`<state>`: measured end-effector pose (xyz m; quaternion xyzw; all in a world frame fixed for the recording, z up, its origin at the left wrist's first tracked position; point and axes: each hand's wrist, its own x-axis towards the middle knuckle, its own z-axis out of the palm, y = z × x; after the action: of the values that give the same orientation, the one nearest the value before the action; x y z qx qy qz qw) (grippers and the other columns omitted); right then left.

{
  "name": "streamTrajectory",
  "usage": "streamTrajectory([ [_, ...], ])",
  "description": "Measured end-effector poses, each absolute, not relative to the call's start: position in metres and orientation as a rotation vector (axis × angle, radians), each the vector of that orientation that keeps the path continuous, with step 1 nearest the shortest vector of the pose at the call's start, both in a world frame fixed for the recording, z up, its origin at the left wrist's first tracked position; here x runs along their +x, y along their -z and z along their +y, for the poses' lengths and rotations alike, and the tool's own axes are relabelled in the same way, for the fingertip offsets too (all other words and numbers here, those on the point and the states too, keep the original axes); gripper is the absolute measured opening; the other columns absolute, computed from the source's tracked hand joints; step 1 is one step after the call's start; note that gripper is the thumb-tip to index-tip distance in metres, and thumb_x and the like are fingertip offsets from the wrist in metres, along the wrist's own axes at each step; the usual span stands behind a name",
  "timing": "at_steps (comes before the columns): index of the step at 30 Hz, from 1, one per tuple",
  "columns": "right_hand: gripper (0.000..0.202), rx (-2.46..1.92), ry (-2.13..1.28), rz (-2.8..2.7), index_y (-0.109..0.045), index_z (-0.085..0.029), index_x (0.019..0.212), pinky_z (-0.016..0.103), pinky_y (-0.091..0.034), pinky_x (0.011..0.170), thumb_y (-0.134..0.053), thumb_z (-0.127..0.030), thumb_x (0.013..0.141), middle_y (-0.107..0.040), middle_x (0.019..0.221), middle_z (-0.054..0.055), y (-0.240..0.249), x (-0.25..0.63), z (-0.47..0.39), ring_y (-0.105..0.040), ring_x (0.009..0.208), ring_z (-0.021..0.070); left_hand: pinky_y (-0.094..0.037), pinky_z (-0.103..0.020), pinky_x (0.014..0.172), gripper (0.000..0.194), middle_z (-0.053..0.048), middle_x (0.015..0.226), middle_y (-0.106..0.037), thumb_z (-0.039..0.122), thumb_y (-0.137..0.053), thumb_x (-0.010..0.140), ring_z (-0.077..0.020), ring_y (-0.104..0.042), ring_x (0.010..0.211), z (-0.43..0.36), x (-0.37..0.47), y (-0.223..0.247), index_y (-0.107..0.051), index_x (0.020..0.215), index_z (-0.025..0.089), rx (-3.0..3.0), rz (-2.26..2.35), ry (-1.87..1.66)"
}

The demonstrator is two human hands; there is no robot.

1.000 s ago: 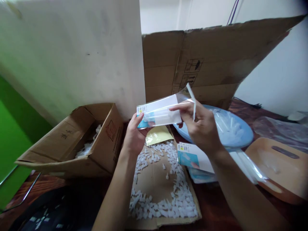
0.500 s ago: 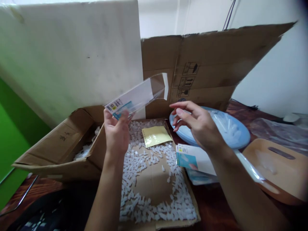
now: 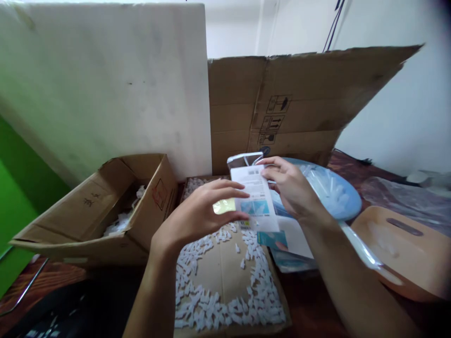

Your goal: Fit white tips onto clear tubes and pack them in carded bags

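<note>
My right hand (image 3: 291, 188) pinches the upper right edge of a white printed card in a clear plastic bag (image 3: 254, 188). The bag's clear top end stands above the card, and small blue pictures show near its bottom. Beside the card's left edge, my left hand (image 3: 200, 209) has thumb and fingers apart, fingertips overlapping that edge. Below lies a shallow cardboard tray (image 3: 221, 272) with many small white plastic pieces (image 3: 207, 305) around a bare middle. A yellow packet (image 3: 224, 206) on it is partly hidden. More bagged cards (image 3: 296, 237) are stacked under my right wrist.
At left stands an open cardboard box (image 3: 105, 249) with white pieces inside. A blue round lid or tray (image 3: 352, 202) with clear plastic pieces is at right, beside an orange-tan bin (image 3: 423, 253). Clear plastic sheeting (image 3: 394, 192) lies behind. A large cardboard panel (image 3: 306, 80) rises at the back.
The bagged card has passed from my left hand to my right, moved right and down, and now shows another face. My left hand has let go and spread its fingers.
</note>
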<state>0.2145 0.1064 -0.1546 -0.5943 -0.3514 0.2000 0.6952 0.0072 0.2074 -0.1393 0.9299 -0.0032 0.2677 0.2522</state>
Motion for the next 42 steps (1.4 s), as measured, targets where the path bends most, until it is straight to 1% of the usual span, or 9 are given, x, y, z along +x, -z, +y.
streamTrajectory([
  [1, 0.024, -1.384, -0.418, -0.877, -0.07, -0.021, 0.099, 0.026, -0.037, 0.055, -0.066, -0.019, 0.076, -0.056, 0.067, -0.004, 0.156, 0.212, 0.107, -0.05, 0.06, 0.0123, -0.052, -0.042, 0.113, 0.03, -0.003, 0.13, -0.074, 0.034, -0.074, 0.091, -0.019, -0.069, 0.12, 0.209, 0.008, 0.14, -0.072, 0.121, 0.027, 2.502, 0.06, -0.814],
  [3, 0.034, -1.461, -0.366, -1.068, -0.072, -0.022, 0.112, 0.027, -0.033, 0.054, -0.063, -0.017, 0.079, -0.053, 0.065, -0.005, 0.157, 0.205, 0.107, -0.045, 0.058, 0.0117, -0.06, -0.036, 0.098, 0.022, -0.004, 0.121, -0.077, 0.027, -0.068, 0.095, -0.0177, -0.073, 0.108, 0.212, 0.01, 0.141, -0.074, 0.116, 0.024, 2.45, 0.196, -0.976],
  [7, 0.038, -1.469, -0.384, -1.34, -0.074, -0.023, 0.12, 0.028, -0.04, 0.063, -0.059, -0.015, 0.086, -0.06, 0.075, -0.003, 0.155, 0.189, 0.105, -0.053, 0.068, 0.0127, -0.063, -0.03, 0.083, 0.019, -0.004, 0.109, -0.08, 0.021, -0.064, 0.096, -0.0155, -0.075, 0.09, 0.219, 0.013, 0.146, -0.076, 0.111, 0.021, 2.39, 0.354, -1.135],
  [11, 0.043, -1.457, -0.457, -1.415, -0.073, -0.028, 0.125, 0.027, -0.04, 0.062, -0.056, -0.014, 0.088, -0.056, 0.074, -0.004, 0.154, 0.183, 0.101, -0.05, 0.065, 0.0118, -0.064, -0.033, 0.081, 0.017, -0.006, 0.103, -0.081, 0.024, -0.065, 0.095, -0.0172, -0.076, 0.085, 0.223, 0.015, 0.15, -0.077, 0.106, 0.018, 2.45, 0.447, -1.174],
  [18, 0.048, -1.475, -0.484, -1.461, -0.073, -0.028, 0.127, 0.026, -0.038, 0.06, -0.054, -0.01, 0.087, -0.054, 0.069, -0.005, 0.149, 0.184, 0.096, -0.047, 0.063, 0.011, -0.059, -0.031, 0.072, 0.017, -0.006, 0.097, -0.082, 0.021, -0.061, 0.096, -0.018, -0.075, 0.079, 0.225, 0.016, 0.152, -0.077, 0.101, 0.019, 2.702, 0.325, -1.221],
  [24, 0.048, -1.526, -0.428, -1.56, -0.074, -0.026, 0.127, 0.026, -0.04, 0.062, -0.054, -0.008, 0.086, -0.06, 0.069, -0.004, 0.147, 0.181, 0.094, -0.051, 0.063, 0.0112, -0.056, -0.03, 0.067, 0.02, -0.008, 0.086, -0.081, 0.015, -0.058, 0.092, -0.019, -0.075, 0.072, 0.224, 0.015, 0.154, -0.078, 0.089, 0.017, 2.894, 0.343, -1.187],
  [30, 0.05, -1.564, -0.4, -1.634, -0.072, -0.028, 0.131, 0.026, -0.04, 0.063, -0.054, -0.01, 0.089, -0.062, 0.069, -0.005, 0.15, 0.18, 0.095, -0.053, 0.062, 0.011, -0.05, -0.027, 0.059, 0.018, -0.005, 0.07, -0.077, 0.012, -0.063, 0.083, -0.0154, -0.067, 0.058, 0.225, 0.016, 0.153, -0.079, 0.078, 0.016, 2.864, 0.431, -1.183],
  [36, 0.048, -1.531, -0.422, -1.643, -0.072, -0.028, 0.132, 0.026, -0.042, 0.065, -0.055, -0.011, 0.09, -0.065, 0.072, -0.004, 0.145, 0.183, 0.091, -0.055, 0.065, 0.0119, -0.051, -0.021, 0.055, 0.012, -0.002, 0.069, -0.078, 0.017, -0.069, 0.084, -0.0128, -0.068, 0.057, 0.226, 0.011, 0.145, -0.08, 0.08, 0.018, 2.622, 0.381, -1.139],
  [42, 0.046, -1.464, -0.497, -1.677, -0.072, -0.026, 0.132, 0.025, -0.042, 0.065, -0.055, -0.013, 0.092, -0.065, 0.077, -0.002, 0.142, 0.19, 0.088, -0.054, 0.067, 0.0121, -0.054, -0.02, 0.054, 0.012, -0.001, 0.071, -0.08, 0.031, -0.077, 0.082, -0.0131, -0.07, 0.059, 0.232, 0.009, 0.147, -0.082, 0.082, 0.02, 2.415, 0.438, -1.05],
])
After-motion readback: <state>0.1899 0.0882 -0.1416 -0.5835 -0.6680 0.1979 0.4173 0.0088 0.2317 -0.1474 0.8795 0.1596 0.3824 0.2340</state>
